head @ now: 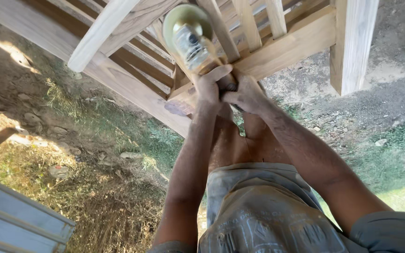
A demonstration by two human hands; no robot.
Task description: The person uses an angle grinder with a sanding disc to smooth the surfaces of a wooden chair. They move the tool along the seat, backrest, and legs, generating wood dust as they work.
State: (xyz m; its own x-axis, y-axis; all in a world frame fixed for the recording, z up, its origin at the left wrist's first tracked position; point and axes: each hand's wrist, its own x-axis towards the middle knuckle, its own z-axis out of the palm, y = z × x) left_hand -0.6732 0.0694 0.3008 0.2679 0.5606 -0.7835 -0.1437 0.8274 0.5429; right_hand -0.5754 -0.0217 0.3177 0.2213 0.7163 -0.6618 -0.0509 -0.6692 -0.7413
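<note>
1. Left hand [210, 86] and right hand [247, 95] are both wrapped tight round the disc sander [191, 37], just ahead of them against the wooden chair frame [287, 44].
2. The disc, apparently spinning, could snag a slat [221, 28] and kick back toward the bare knees [240, 140] below.

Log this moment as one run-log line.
left hand: grips power sander body | right hand: grips sander rear | power sander: disc up against wooden furniture frame | ground: dirt, grass
</note>
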